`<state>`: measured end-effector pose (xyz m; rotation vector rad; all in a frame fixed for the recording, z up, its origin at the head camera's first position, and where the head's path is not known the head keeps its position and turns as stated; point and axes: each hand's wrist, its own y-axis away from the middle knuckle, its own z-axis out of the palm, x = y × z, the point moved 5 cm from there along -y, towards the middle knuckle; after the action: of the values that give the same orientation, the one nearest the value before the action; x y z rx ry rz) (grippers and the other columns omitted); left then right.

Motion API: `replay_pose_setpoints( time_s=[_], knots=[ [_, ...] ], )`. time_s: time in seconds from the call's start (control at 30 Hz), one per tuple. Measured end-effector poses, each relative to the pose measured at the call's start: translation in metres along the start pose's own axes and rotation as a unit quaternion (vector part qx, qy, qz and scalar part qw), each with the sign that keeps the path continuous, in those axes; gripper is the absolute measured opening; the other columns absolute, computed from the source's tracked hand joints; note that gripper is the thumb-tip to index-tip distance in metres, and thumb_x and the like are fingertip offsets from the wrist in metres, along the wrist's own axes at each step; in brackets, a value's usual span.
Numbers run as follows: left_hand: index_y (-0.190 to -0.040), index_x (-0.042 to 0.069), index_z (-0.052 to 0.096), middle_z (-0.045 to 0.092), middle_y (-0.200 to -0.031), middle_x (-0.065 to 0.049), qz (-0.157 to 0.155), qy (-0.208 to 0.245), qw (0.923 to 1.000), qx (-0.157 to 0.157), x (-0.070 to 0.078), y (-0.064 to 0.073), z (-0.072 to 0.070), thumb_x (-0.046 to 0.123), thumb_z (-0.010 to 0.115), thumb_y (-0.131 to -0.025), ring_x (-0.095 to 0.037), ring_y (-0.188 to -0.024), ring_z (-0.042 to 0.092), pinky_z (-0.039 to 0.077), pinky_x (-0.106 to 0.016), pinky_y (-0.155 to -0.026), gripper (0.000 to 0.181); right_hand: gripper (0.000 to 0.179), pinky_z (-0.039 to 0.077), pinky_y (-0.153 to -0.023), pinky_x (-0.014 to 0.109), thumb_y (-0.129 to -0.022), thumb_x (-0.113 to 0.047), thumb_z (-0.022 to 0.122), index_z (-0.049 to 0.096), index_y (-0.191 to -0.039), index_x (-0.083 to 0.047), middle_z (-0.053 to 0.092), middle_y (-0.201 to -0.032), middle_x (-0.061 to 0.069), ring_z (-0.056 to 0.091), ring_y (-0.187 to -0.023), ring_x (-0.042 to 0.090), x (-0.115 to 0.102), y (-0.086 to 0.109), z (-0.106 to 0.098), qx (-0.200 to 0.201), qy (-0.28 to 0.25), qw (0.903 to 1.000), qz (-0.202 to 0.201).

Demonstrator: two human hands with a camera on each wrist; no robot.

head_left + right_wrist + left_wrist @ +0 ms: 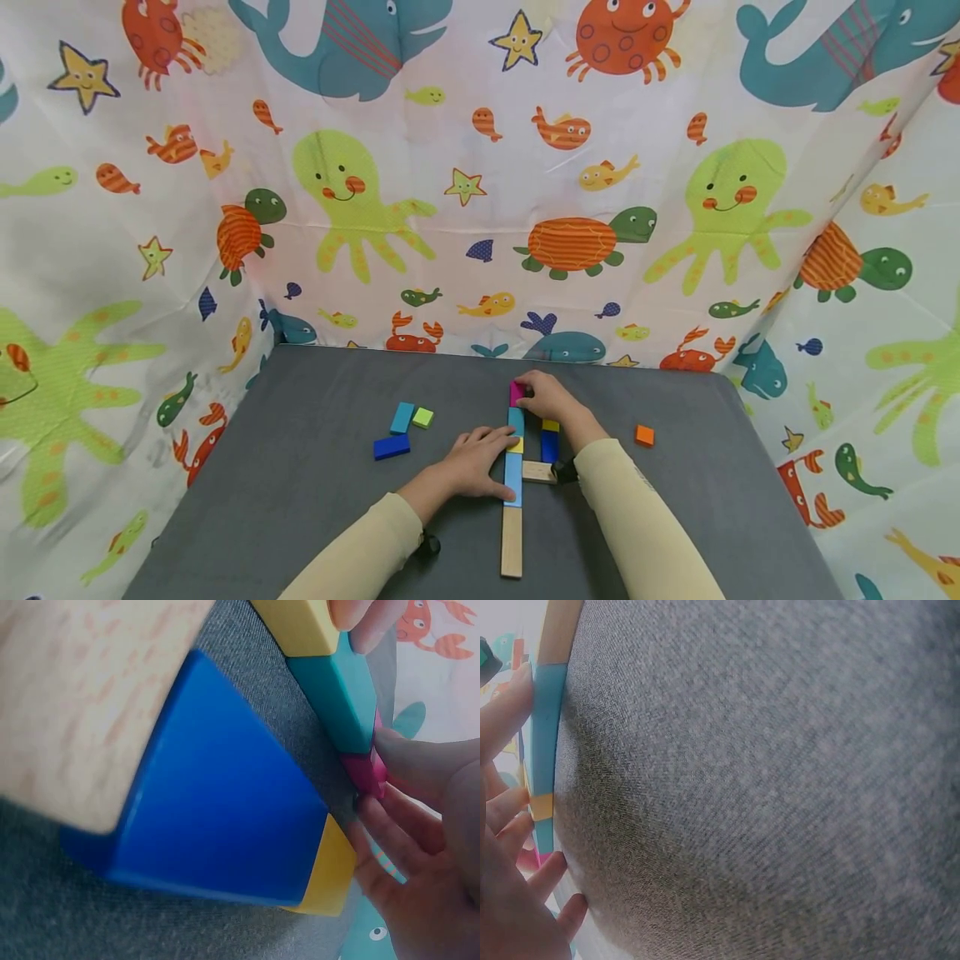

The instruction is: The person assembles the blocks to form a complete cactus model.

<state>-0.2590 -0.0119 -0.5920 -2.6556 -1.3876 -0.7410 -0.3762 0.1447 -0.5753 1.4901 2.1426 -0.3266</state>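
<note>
A straight row of blocks runs away from me on the grey table. It goes from a plain wooden block (512, 542) through a light blue block (513, 471), a small yellow block (518, 446) and a teal block (335, 694) to a magenta block (515, 393) at the far end. My right hand (553, 400) pinches the magenta block between thumb and fingers. Along the row's left side, my left hand (471, 467) rests with spread fingers, its thumb on the light blue block and fingertips near the yellow and teal ones.
Right of the row, a short wooden block (537, 472) sticks out sideways, with a dark blue block (225, 802) and a yellow block (330, 870) beyond it. Leftward lie a blue block (392, 447), a teal block (402, 417) and a green block (423, 417). An orange block (644, 435) lies right.
</note>
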Motion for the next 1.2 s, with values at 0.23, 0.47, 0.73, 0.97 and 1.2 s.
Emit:
replay_pose_setpoints(
  time_s=[0.23,0.47,0.73,0.97,1.2],
  knots=[
    [-0.156,0.028,0.039,0.026,-0.167,0.007,-0.002,0.001,1.0000,0.000,0.001,0.002,-0.002,0.065,0.076,-0.080,-0.027,-0.147,0.029,0.028,-0.056,-0.116,0.093,0.045,0.056,-0.095,0.044,-0.094,-0.014,0.073,0.062,-0.136,-0.003,0.064,-0.131,0.016,0.065,-0.106,0.028,-0.002,0.000,0.001,-0.002,-0.012,0.9999,0.000],
    [-0.156,0.028,0.039,0.026,-0.167,0.006,0.001,0.009,1.0000,0.001,0.001,0.000,-0.001,0.063,0.077,-0.079,-0.029,-0.147,0.029,0.027,-0.057,-0.116,0.093,0.047,0.055,-0.096,0.045,-0.094,-0.016,0.073,0.061,-0.138,-0.003,0.063,-0.133,0.016,0.063,-0.105,0.027,-0.004,0.000,0.000,0.001,-0.007,1.0000,-0.004],
    [-0.156,0.029,0.038,0.025,-0.167,0.007,-0.003,0.007,1.0000,-0.001,-0.001,-0.002,0.002,0.064,0.077,-0.079,-0.028,-0.147,0.029,0.027,-0.057,-0.117,0.093,0.046,0.056,-0.093,0.047,-0.098,-0.017,0.068,0.058,-0.141,-0.005,0.060,-0.138,0.016,0.066,-0.108,0.031,-0.002,0.007,-0.017,0.022,-0.036,0.9988,-0.024],
    [-0.156,0.029,0.040,0.027,-0.166,0.008,-0.002,0.000,1.0000,0.004,0.001,0.000,0.002,0.064,0.077,-0.079,-0.027,-0.146,0.030,0.028,-0.056,-0.116,0.092,0.041,0.057,-0.090,0.046,-0.101,-0.019,0.062,0.059,-0.142,-0.011,0.063,-0.133,0.018,0.063,-0.109,0.031,0.010,0.028,-0.040,0.060,-0.047,0.9971,-0.003],
    [-0.156,0.029,0.038,0.025,-0.167,0.007,-0.001,0.009,1.0000,0.001,-0.001,-0.001,0.004,0.065,0.076,-0.079,-0.027,-0.148,0.028,0.025,-0.057,-0.118,0.093,0.043,0.056,-0.092,0.050,-0.101,-0.019,0.063,0.058,-0.143,-0.010,0.063,-0.134,0.017,0.064,-0.110,0.033,0.018,0.052,-0.053,0.096,-0.058,0.9937,-0.003]
  ],
)
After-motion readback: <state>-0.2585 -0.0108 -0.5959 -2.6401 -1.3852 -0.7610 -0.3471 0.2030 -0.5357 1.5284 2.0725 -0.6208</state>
